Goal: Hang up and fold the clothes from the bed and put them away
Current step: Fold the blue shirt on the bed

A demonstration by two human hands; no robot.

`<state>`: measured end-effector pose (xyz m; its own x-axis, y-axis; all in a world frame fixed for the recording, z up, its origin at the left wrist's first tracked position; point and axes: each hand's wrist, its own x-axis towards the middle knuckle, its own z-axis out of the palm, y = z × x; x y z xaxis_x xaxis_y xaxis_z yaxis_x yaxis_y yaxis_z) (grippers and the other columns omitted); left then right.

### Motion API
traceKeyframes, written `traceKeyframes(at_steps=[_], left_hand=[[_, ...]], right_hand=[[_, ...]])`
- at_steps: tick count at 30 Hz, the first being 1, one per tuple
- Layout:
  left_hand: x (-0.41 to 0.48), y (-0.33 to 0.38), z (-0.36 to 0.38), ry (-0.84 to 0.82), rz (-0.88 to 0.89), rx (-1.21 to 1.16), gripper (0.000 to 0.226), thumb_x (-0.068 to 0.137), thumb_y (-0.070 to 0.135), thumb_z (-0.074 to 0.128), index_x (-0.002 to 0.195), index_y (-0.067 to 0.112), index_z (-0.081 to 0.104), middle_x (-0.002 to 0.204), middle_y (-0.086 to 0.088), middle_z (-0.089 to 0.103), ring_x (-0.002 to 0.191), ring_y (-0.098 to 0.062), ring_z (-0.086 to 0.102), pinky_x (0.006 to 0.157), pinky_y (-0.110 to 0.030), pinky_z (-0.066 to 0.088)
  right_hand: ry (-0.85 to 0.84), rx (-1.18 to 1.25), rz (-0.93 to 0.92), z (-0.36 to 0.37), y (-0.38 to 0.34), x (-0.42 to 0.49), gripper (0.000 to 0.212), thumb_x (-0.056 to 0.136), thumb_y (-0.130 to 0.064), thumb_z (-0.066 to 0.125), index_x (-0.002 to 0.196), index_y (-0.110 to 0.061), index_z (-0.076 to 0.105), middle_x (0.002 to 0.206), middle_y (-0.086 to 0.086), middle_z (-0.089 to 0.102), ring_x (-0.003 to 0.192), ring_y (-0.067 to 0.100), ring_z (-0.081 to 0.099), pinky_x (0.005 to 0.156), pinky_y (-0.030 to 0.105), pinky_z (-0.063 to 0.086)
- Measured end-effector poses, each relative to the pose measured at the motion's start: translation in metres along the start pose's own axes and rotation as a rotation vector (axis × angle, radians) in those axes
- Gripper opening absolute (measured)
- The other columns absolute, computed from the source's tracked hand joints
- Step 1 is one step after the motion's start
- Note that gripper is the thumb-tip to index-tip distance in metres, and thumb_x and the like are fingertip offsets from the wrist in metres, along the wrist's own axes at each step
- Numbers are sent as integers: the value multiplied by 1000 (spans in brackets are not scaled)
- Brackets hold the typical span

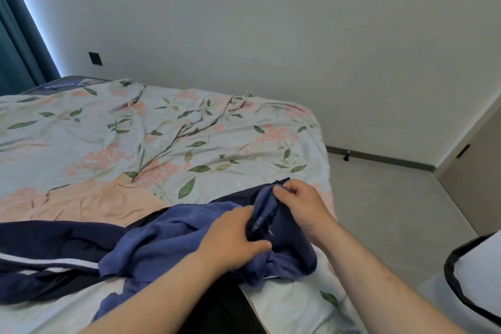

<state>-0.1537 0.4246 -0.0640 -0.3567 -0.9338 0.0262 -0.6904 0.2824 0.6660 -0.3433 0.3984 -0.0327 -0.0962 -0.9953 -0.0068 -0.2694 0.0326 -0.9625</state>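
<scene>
Blue garment (162, 241) on bed (189, 130), gripped by left hand (230, 241) and right hand (301, 203).

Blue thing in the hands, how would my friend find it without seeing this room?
Start at the big flower-patterned bed and look at its near edge. There, a crumpled blue garment is gripped by the left hand and pinched by the right hand. It is a lighter blue than the navy garment with a white stripe beside it on the left.
</scene>
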Motion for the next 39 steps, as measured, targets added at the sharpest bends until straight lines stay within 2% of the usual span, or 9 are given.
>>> traceKeyframes(at_steps=[2,6,14,19,24,28,31,33,39], left_hand=[[8,4,3,73,-81,-79,8,83,34,60,77,33,55,73,11,61,69,-8,57,63,-32,45],[14,-6,-23,107,-219,-390,25,92,10,59,67,9,53,61,1,49,59,-10,40,61,-33,32],[25,-19,-120,214,-172,-64,32,91,6,57,60,15,56,47,11,52,46,-2,44,46,-17,31],[36,-21,-144,328,-185,-65,31,98,17,55,68,14,64,59,-3,60,53,-19,53,54,-31,46],[46,-24,-160,398,-146,42,32,100,17,53,71,5,61,63,-8,58,55,-20,53,57,-34,47],[57,-22,-171,461,-114,124,33,101,16,51,68,10,56,70,-7,57,70,-27,53,61,-34,34],[57,-21,-181,552,-97,46,28,99,19,56,71,15,61,70,2,59,67,-15,52,60,-30,34],[50,-25,-175,426,-61,41,30,95,19,62,65,20,61,64,5,59,62,-8,51,58,-28,37],[-11,-82,-96,-386,-169,199,33,82,39,57,61,19,42,58,1,35,55,-11,27,58,-29,28]], right_hand=[[-15,18,-40,1,-14,2,27,93,-22,67,69,-18,56,58,-9,53,54,5,45,52,15,37],[11,-61,-68,-11,-28,5,26,93,-25,66,79,-4,60,65,-4,56,58,6,48,55,17,40],[89,-114,-76,-28,-45,10,22,85,-26,77,70,-13,68,65,-6,64,60,6,54,62,24,45],[55,-187,-80,-38,-54,11,14,84,-15,73,72,-16,66,67,-6,61,60,8,51,58,21,41],[-36,-444,-87,-56,-51,11,18,83,-17,71,70,-7,64,60,-8,54,53,6,43,46,13,34],[-134,-703,-52,-67,-41,11,38,83,-18,65,55,-17,40,47,-10,35,46,9,29,42,21,24],[-159,-863,-18,-76,-30,11,40,87,-19,62,55,-17,38,52,-6,39,51,12,34,47,27,25],[-199,-900,1,-81,-18,8,36,89,-18,60,57,-18,42,58,-5,46,56,10,38,49,24,29],[-457,-965,128,-77,45,-20,25,88,-15,57,67,-24,48,82,0,56,76,17,46,59,23,35]])
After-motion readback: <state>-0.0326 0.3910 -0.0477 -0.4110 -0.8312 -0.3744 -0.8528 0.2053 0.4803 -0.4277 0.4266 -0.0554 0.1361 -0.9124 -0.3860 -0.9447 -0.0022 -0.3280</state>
